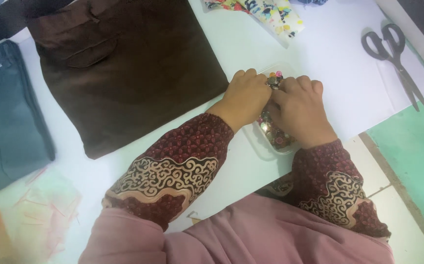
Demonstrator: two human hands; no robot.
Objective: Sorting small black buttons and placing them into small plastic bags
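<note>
A white table (329, 54) stands over a green floor (417, 146).

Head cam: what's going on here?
A person in patterned maroon sleeves has both hands over a clear plastic container of mixed coloured buttons on a white table. The left hand and right hand meet at the container's far end, fingers curled among the buttons; what they pinch is hidden. Dark brown folded fabric lies left of the hands, grey-blue fabric further left, scissors to the right.

Clear plastic tray (263, 149), seemingly glossy buttons (273, 134)
</note>
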